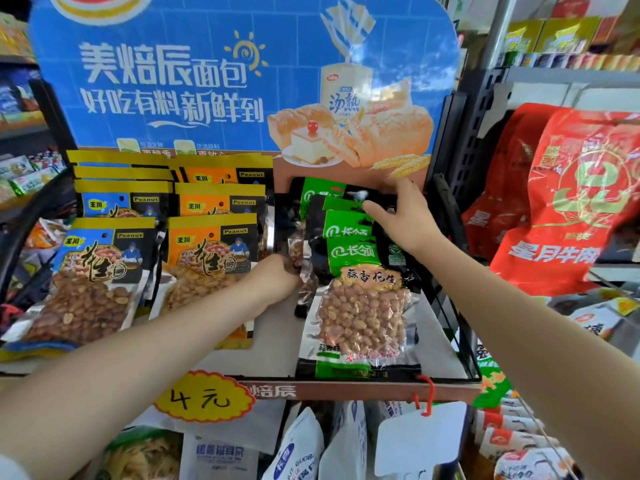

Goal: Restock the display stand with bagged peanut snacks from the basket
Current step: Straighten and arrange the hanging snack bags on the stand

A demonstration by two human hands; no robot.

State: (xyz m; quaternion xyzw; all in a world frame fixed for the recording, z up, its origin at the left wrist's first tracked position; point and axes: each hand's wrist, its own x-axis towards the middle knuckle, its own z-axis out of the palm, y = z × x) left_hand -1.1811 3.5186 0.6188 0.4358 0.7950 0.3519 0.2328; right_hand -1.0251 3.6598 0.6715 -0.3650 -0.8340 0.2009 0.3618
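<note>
On the display stand shelf [273, 344] stand three rows of peanut bags: blue-labelled bags [93, 271] at the left, orange-labelled bags [207, 265] in the middle, green-labelled bags [360, 306] at the right. My left hand [277, 278] grips the left edge of a dark bag [301, 258] in the green row. My right hand [405, 220] rests with spread fingers on the tops of the rear green bags. The basket is not in view.
A blue bread poster [242, 74] backs the stand. A yellow price tag [204, 396] and a red hook [427, 393] hang at the shelf's front edge. Red bags [571, 202] hang on the right. White packets [298, 448] fill the tier below.
</note>
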